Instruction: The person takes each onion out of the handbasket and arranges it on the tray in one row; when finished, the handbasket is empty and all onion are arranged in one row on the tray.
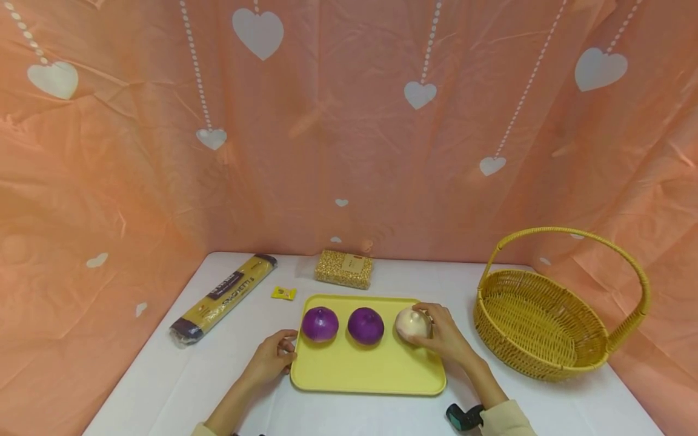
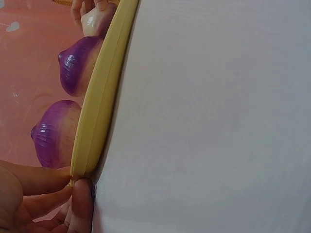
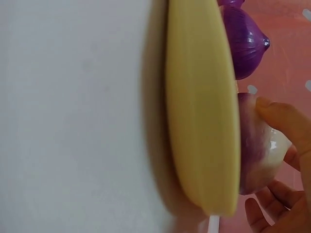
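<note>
A yellow tray (image 1: 368,372) lies on the white table and carries two purple onions, one near its left end (image 1: 320,325) and another in the middle (image 1: 366,327). Towards the right end of the tray sits a white-and-purple turnip (image 1: 410,326), its pale tip up. My right hand (image 1: 444,333) grips this turnip, thumb on the near side and fingers round the far side, as the right wrist view shows. At the tray's left edge, my left hand (image 1: 272,356) pinches the rim between thumb and fingers, clearly seen in the left wrist view.
A wicker basket (image 1: 537,357) with a tall handle stands right of the tray. Behind the tray lies a bag of yellow grains (image 1: 343,270). A small yellow packet (image 1: 283,293) and a long spaghetti pack (image 1: 225,298) lie to the left. A pink curtain encloses the table.
</note>
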Motion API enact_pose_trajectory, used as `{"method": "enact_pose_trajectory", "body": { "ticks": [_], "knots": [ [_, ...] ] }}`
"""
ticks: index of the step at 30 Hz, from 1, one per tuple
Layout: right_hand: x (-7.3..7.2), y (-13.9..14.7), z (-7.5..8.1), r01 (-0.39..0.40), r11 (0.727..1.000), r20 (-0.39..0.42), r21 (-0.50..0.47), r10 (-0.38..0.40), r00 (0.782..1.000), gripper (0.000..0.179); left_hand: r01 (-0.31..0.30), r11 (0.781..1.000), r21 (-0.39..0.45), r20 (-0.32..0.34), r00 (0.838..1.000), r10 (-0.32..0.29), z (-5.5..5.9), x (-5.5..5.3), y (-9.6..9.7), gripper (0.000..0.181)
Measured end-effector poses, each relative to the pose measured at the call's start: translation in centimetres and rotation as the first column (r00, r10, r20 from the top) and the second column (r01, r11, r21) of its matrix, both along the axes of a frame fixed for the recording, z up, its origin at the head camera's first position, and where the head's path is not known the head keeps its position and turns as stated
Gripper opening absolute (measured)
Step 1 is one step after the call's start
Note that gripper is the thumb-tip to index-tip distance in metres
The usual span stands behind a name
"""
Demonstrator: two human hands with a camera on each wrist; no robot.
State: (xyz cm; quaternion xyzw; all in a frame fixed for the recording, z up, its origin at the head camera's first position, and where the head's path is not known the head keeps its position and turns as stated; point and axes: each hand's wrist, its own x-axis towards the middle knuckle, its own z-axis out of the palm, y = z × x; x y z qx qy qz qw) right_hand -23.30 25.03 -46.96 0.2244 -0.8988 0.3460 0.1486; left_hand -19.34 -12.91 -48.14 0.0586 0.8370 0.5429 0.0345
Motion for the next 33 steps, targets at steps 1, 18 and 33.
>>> {"method": "enact_pose_trajectory", "body": {
  "ticks": [1,18,33],
  "knots": [
    [0.0,0.0,0.0,0.000,1.000,-0.002,0.002,0.000,1.000,0.062,-0.001,1.000,0.001,0.001,1.000,0.001,0.0,0.0,0.0,0.044],
    [0.0,-0.2,0.2,-0.004,0.999,-0.024,0.035,0.005,1.000,0.068,0.005,1.000,0.004,-0.004,1.000,-0.005,-0.2,-0.1,0.0,0.044],
    [0.0,0.5,1.0,-0.005,1.000,-0.018,-0.012,0.005,1.000,0.066,-0.019,1.000,0.001,0.001,1.000,0.019,-0.2,-0.1,0.2,0.044]
  ]
}}
